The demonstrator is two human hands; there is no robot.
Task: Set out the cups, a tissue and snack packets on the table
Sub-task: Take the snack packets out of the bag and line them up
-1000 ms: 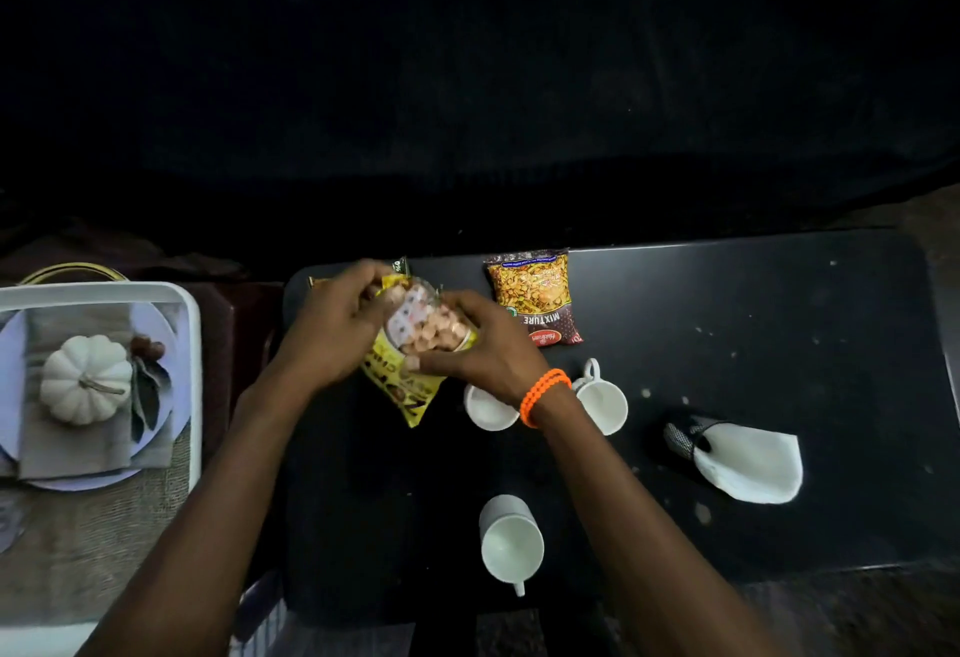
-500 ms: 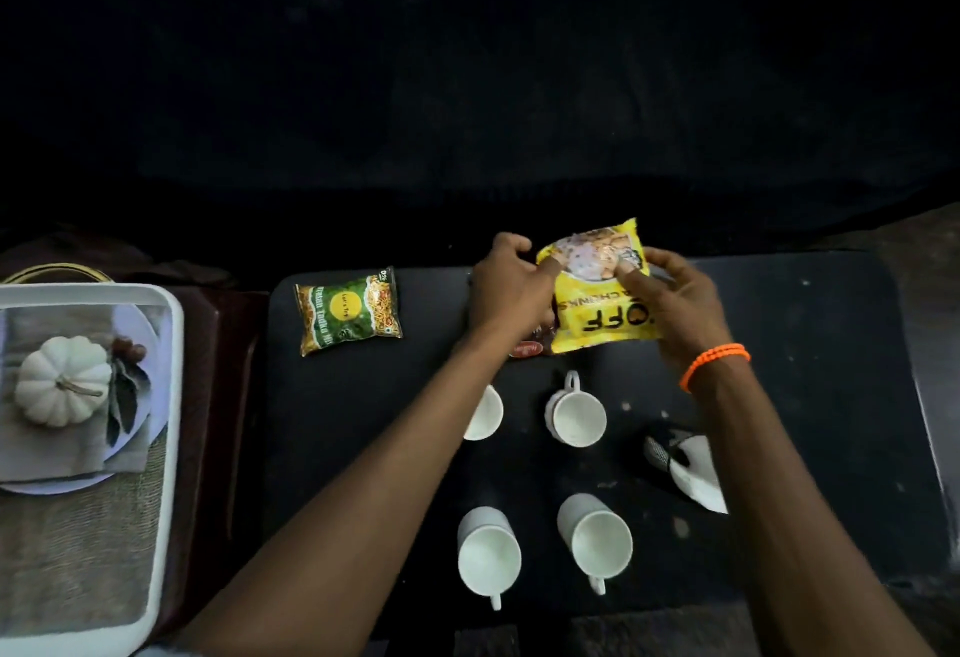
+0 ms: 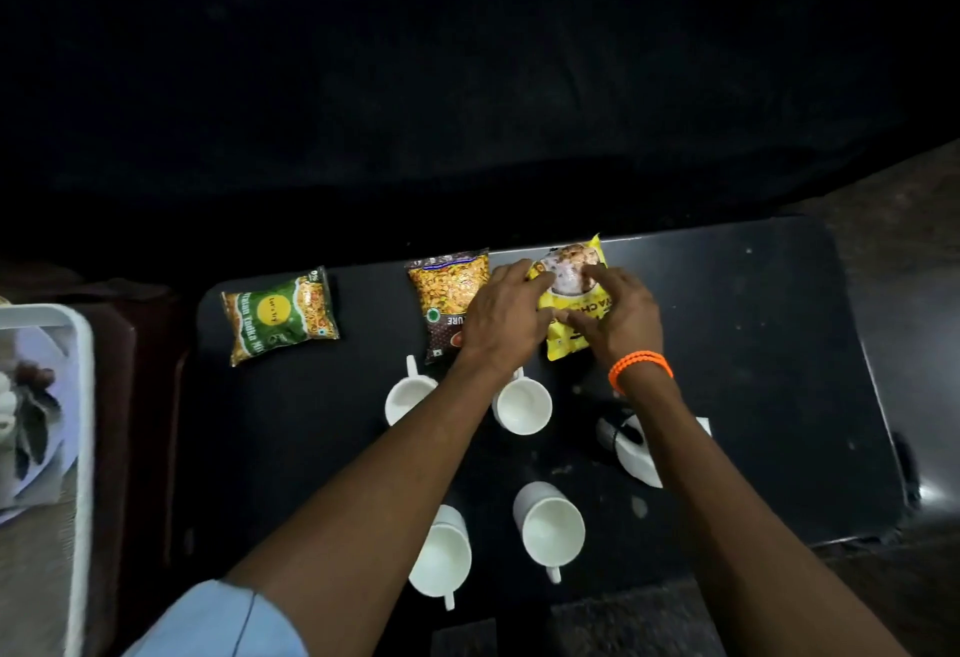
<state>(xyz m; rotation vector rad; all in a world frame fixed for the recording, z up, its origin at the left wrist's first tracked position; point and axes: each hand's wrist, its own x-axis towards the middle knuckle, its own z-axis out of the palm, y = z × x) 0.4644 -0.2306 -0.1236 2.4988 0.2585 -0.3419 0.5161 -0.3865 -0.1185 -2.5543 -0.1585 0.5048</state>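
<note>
Yellow packet [image 3: 569, 313], green packet [image 3: 280, 316], white cups [image 3: 553, 526], black table [image 3: 753, 344]

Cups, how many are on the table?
4. Two sit in a far row below the packets: one left, one right. Two sit nearer: one left, one right. The arms cover little, so probably none hidden.
</note>
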